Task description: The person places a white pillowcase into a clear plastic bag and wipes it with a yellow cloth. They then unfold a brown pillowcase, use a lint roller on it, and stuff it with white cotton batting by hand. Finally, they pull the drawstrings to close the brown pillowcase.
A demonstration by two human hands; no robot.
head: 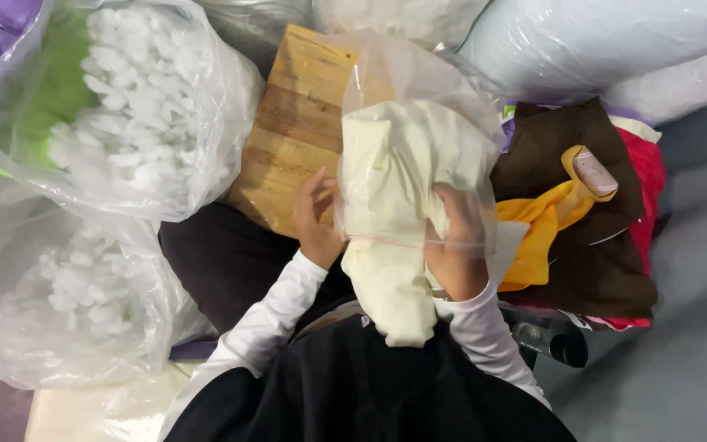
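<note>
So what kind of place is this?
Probably a sewing or stuffing workshop: big clear bags of white stuffing, a pile of coloured cloth, and hands pushing cream cloth into a plastic bag.

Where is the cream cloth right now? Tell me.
In the head view, the cream cloth sits at centre, half inside a clear plastic bag, between the left hand and right hand, over the wooden board.

R hand (452, 245) fingers hidden inside clear bag (419, 90); stuffing sacks (124, 106) cut off.
</note>
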